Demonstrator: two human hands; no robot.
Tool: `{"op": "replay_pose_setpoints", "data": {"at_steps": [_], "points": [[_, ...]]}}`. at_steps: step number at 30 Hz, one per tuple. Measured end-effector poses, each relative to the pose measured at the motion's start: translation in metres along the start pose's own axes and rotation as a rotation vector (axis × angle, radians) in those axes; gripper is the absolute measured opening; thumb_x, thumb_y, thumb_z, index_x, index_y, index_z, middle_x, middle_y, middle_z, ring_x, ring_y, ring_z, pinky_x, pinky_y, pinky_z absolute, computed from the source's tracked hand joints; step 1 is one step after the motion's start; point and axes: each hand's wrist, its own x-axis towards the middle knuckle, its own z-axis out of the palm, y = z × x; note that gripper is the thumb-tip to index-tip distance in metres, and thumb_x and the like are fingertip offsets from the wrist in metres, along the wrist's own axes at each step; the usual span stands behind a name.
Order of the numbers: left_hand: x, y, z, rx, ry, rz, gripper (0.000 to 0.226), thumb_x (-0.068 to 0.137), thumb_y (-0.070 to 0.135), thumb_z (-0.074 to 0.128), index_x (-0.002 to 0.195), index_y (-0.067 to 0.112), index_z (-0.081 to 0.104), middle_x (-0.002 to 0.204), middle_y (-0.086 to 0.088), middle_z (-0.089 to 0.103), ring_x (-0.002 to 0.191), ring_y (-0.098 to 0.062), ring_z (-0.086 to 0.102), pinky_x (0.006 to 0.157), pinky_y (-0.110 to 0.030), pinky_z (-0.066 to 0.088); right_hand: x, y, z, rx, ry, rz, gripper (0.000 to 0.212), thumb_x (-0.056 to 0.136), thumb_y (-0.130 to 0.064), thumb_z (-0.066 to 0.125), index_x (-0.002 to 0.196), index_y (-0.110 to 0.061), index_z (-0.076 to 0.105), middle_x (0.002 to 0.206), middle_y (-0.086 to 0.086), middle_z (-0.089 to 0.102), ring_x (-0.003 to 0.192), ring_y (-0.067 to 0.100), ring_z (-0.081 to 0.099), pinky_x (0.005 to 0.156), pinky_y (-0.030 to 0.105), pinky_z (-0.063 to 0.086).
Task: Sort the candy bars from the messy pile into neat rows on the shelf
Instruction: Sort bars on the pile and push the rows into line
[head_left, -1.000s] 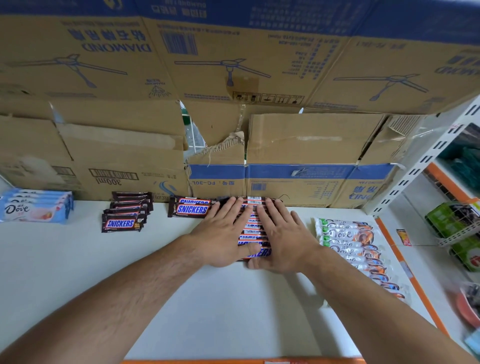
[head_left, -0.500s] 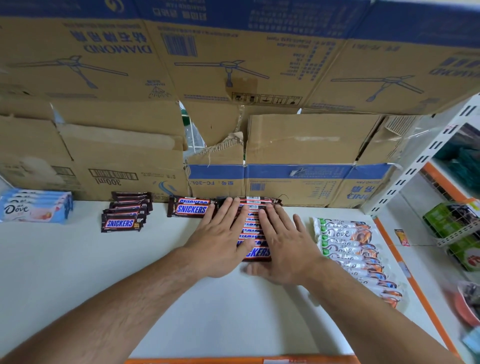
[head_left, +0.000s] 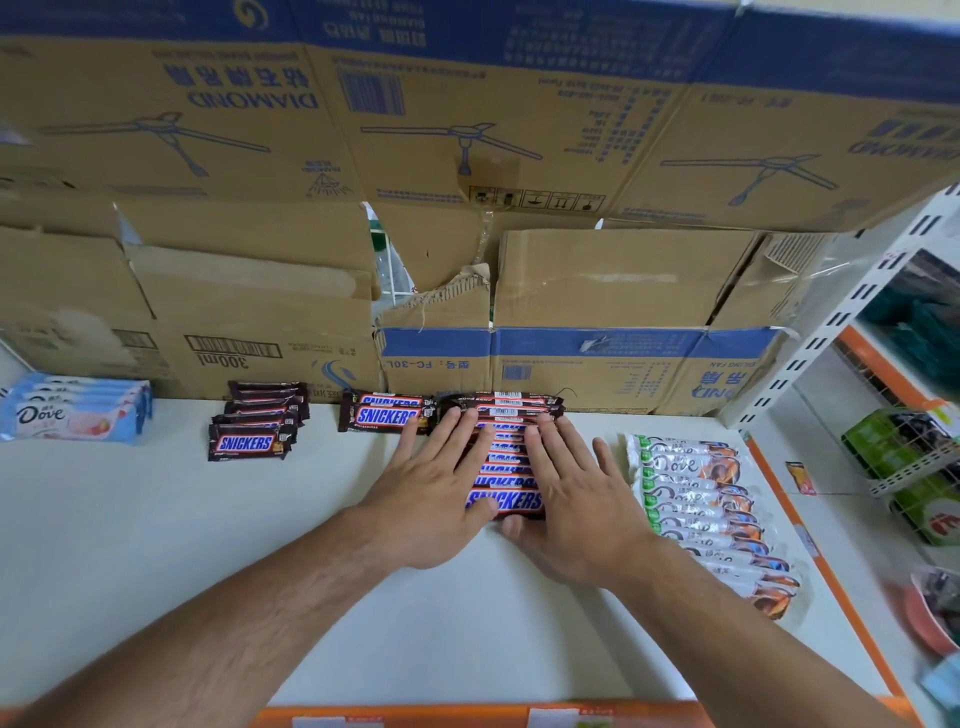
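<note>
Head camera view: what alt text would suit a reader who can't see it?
A left hand and right hand lie flat on a row of Snickers on a white shelf. More Snickers and Dove bars sit alongside; cardboard boxes stand behind.

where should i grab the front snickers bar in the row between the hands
Probably by its near long edge, from the front. The front Snickers bar lies flat and crosswise, the next bar packed against its far edge, the left hand and right hand flat over its ends. The near edge is most exposed: thumb under, fingers on top.
</note>
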Motion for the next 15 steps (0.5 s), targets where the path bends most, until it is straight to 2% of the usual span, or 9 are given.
{"op": "replay_pose_setpoints", "data": {"at_steps": [1,4,5,8,11,12,13,15], "points": [[-0.002,0.000,0.001,0.002,-0.013,0.003,0.076,0.097,0.061,0.017,0.153,0.023,-0.018,0.160,0.002,-0.026,0.145,-0.013,-0.029,0.118,-0.052,-0.014,-0.001,0.000,0.002,0.010,0.000,0.006,0.101,0.084,-0.081,0.022,0.156,-0.010,0.012,0.164,0.007,0.010,0.152,0.025,0.007,0.119,0.055,0.019],[-0.004,-0.001,0.001,-0.006,-0.052,0.005,0.077,0.097,0.061,0.019,0.152,0.024,-0.019,0.160,0.003,-0.026,0.144,-0.013,-0.031,0.118,-0.053,-0.014,-0.004,0.001,0.004,-0.007,-0.095,0.001,0.100,0.085,-0.082,0.019,0.155,-0.016,-0.011,0.164,0.001,-0.011,0.151,0.020,-0.013,0.121,0.052,0.006],[-0.004,-0.001,0.000,-0.013,-0.050,0.007,0.077,0.097,0.062,0.019,0.152,0.024,-0.019,0.160,0.003,-0.026,0.144,-0.013,-0.030,0.117,-0.053,-0.015,-0.004,0.001,0.002,-0.013,-0.099,0.002,0.101,0.084,-0.082,0.018,0.155,-0.016,-0.011,0.164,0.001,-0.012,0.151,0.020,-0.013,0.121,0.052,0.005],[-0.007,0.001,-0.003,-0.029,-0.016,-0.003,0.078,0.096,0.063,0.019,0.153,0.024,-0.017,0.161,0.002,-0.025,0.145,-0.012,-0.029,0.117,-0.052,-0.016,-0.005,-0.003,-0.002,-0.016,-0.026,0.022,0.103,0.084,-0.082,0.019,0.156,-0.010,0.009,0.164,0.006,0.007,0.152,0.024,0.005,0.118,0.055,0.017],[-0.017,0.006,-0.007,-0.045,0.032,-0.021,0.079,0.095,0.060,0.024,0.155,0.022,-0.011,0.163,0.000,-0.018,0.148,-0.016,-0.021,0.119,-0.052,-0.011,-0.012,-0.006,-0.005,-0.030,-0.064,0.035,0.100,0.084,-0.074,0.031,0.157,-0.010,0.004,0.165,0.006,0.002,0.152,0.024,0.002,0.120,0.052,0.015],[-0.021,0.009,-0.009,-0.060,0.073,-0.017,0.078,0.093,0.057,0.030,0.156,0.022,-0.001,0.164,-0.001,-0.007,0.150,-0.018,-0.012,0.121,-0.051,-0.004,-0.015,-0.008,-0.009,-0.020,-0.052,0.047,0.098,0.083,-0.068,0.037,0.157,-0.010,0.008,0.165,0.007,0.007,0.152,0.025,0.007,0.120,0.049,0.018],[-0.024,0.011,-0.013,-0.080,0.144,-0.005,0.075,0.090,0.053,0.035,0.155,0.020,0.015,0.163,-0.003,0.011,0.150,-0.022,0.004,0.121,-0.049,0.007,-0.018,-0.011,-0.014,0.006,-0.004,0.059,0.093,0.082,-0.063,0.042,0.154,-0.008,0.020,0.161,0.008,0.022,0.148,0.027,0.021,0.116,0.048,0.028],[-0.028,0.017,-0.019,-0.130,0.292,0.033,0.059,0.083,0.046,0.042,0.134,0.019,0.049,0.136,0.000,0.049,0.130,-0.022,0.040,0.108,-0.044,0.038,-0.023,-0.016,-0.019,0.053,0.116,0.066,0.071,0.077,-0.051,0.049,0.135,-0.010,0.051,0.134,0.005,0.055,0.121,0.028,0.053,0.095,0.043,0.048]]}}
